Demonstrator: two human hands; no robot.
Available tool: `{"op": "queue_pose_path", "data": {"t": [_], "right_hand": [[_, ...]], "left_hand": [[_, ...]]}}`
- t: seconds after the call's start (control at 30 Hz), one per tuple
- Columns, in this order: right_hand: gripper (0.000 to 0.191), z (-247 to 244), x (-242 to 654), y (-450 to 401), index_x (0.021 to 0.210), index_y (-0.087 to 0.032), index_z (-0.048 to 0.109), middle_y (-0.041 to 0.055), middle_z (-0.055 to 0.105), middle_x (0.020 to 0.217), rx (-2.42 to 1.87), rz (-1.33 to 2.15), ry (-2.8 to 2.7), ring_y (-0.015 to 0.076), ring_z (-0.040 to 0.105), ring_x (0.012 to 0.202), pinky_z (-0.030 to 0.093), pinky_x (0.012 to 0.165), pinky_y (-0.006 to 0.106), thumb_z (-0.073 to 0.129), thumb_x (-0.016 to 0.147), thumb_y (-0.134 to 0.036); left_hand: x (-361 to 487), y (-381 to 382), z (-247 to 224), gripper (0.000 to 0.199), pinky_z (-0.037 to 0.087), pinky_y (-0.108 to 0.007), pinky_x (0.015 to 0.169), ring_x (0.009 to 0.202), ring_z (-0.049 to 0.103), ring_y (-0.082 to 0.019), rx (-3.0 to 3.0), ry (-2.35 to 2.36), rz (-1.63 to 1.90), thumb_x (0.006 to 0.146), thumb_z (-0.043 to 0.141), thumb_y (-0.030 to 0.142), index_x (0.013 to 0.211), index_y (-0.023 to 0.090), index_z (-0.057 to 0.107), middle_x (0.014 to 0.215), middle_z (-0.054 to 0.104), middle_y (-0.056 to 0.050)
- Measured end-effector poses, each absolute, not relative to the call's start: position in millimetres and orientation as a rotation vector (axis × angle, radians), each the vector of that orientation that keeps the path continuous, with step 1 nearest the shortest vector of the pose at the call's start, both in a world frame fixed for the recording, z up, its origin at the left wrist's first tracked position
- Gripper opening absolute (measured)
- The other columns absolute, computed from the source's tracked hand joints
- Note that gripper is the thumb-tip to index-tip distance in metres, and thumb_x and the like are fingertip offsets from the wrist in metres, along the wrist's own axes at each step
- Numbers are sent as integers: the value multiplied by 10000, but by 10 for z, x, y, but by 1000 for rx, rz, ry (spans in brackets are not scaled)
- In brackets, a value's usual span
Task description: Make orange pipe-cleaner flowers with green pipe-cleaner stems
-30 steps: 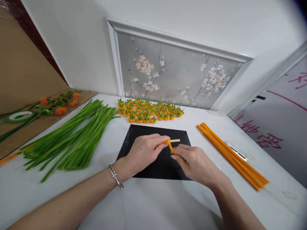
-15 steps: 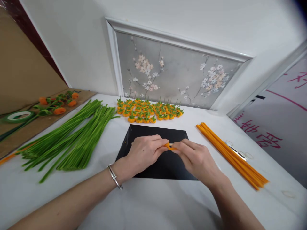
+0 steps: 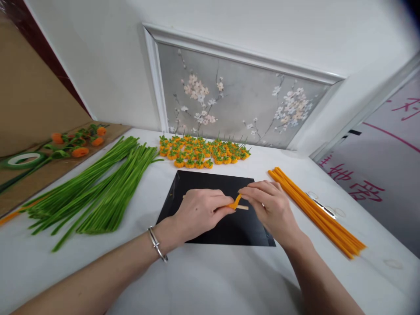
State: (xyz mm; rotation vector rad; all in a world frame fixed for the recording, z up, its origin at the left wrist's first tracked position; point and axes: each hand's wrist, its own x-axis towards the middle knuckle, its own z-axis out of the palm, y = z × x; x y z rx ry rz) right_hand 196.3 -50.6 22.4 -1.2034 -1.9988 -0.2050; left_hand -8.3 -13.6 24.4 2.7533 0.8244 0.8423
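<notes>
Over a black mat [image 3: 229,229], my left hand [image 3: 203,210] is closed around a thin wooden stick [image 3: 243,208] and the orange pipe cleaner [image 3: 235,203] coiled on it. The stick's right end sticks out past my left fingertips. My right hand [image 3: 267,201] pinches the free end of the pipe cleaner, which bends upward from the stick. Most of the coil is hidden behind my left fingers. A silver bangle [image 3: 156,245] circles my left wrist.
Several small orange-and-green pieces [image 3: 200,151] stand in rows at the back. Green pipe cleaners [image 3: 108,192] lie left; orange pipe cleaners [image 3: 315,210] and tweezers-like metal tool [image 3: 321,204] lie right. Green tape [image 3: 24,160] and orange flowers [image 3: 80,152] rest on cardboard at far left.
My right hand has moved off the stick, slightly up and to the right, drawing the pipe cleaner's end upward. The stick's end now shows. My left hand keeps its hold nearly in place.
</notes>
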Motion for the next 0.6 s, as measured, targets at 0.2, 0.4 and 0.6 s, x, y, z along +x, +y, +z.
{"op": "queue_pose_path", "data": {"t": [0.2,0.4,0.6], "right_hand": [[232,198,1977,-481,972,-231,670,28,685,893,-1301,39,-2114,161,625,814,434,748,297,461,933,-138],[247,230,1929,-534,956,-228,662,12,619,773,-1423,210,-2251,138,591,669,453,612,243,422,951,-169],[180,232,1875,-583,829,-199,598,0,605,743,-1402,207,-2351,135,573,627,420,582,245,458,943,-188]], "left_hand": [[-72,-149,248,146,423,-208,602,668,614,-112,2715,845,952,887,581,307,935,211,681,765,686,26],[-86,-150,260,232,449,-203,615,682,630,-112,2672,872,1016,893,574,272,1108,245,656,794,700,28],[-95,-118,287,198,462,-190,630,715,638,-109,2602,899,1035,896,566,233,1044,251,696,826,708,21]]}}
